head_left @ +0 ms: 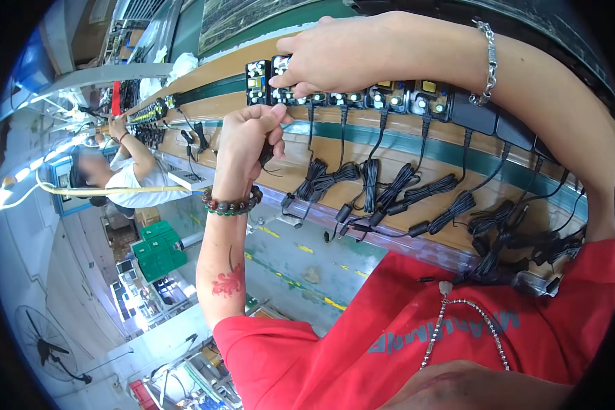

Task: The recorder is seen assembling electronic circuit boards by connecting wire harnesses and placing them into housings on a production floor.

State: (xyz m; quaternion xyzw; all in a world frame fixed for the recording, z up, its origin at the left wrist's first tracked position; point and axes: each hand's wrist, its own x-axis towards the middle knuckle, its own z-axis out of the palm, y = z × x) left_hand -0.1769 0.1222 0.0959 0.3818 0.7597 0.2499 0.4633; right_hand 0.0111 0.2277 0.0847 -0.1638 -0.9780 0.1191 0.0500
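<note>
Open black power adapters (387, 96), their circuit boards showing, stand in a row along the bench. My right hand (352, 55) comes over the row from the right, with its fingers bent around an adapter (281, 63) near the left end; the palm hides part of the row. Just below, my left hand (253, 133) is closed, thumb against forefinger, around a dark cable (266, 152) that is mostly hidden by the fingers. At the left end of the row is another open adapter (256, 82). Bundled black cables (370, 184) hang from the adapters toward me.
Closed black adapter cases (473, 113) continue the row at right. A clear plastic edge (417, 238) borders the bench near my red shirt. Farther left, a person in a white shirt (140, 179) works at the same line. Green crates (158, 251) stand on the floor beyond.
</note>
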